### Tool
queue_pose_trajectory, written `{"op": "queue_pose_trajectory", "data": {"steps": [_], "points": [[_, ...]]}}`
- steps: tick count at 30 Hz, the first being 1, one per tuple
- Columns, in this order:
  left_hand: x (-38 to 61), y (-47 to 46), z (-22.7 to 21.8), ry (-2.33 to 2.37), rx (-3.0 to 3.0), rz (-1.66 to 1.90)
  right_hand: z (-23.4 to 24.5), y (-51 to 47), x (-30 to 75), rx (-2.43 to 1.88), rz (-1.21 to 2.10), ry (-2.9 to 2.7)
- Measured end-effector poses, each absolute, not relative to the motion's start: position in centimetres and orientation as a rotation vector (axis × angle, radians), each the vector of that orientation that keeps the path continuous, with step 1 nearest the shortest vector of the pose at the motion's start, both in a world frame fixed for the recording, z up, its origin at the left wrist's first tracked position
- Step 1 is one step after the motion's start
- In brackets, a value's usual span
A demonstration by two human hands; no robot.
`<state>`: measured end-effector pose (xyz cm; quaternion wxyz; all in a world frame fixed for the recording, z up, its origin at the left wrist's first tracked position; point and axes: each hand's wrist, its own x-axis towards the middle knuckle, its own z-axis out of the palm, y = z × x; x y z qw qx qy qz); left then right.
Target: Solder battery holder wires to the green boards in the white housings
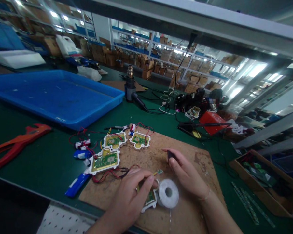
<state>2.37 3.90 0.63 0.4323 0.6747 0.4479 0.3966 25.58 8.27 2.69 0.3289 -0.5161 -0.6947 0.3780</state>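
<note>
My left hand (pixel 135 188) is closed in a pinch on thin wires (pixel 155 174) that end in a tiny green circuit board (pixel 159 172). Below its fingers lies a white-framed circuit board housing (pixel 150 200), partly covered by the hand. Right of that housing is a white spool (pixel 169 193) with a thin strand hanging from it. My right hand (pixel 185 170) is closed round a small black object (pixel 171 154), mostly hidden, whose kind I cannot make out. Three similar housings (pixel 104 161) with green boards and wires sit at the left of the brown work board (pixel 188 148).
Blue battery packs (pixel 77 184) lie left of the housings. A blue tray (pixel 88 112), orange-handled pliers (pixel 19 143) and an upright heat gun (pixel 130 86) stand farther out. To the right are a red box (pixel 212 123), a cardboard box (pixel 266 195) and circuit strips (pixel 245 203).
</note>
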Motion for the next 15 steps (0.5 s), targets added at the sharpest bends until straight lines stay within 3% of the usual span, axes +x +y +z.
{"op": "queue_pose_trajectory", "data": {"steps": [15], "points": [[2.05, 4.09, 0.61, 1.115, 1.626, 1.213, 2.27, 7.68, 25.42, -1.222, 1.029, -2.033]]}}
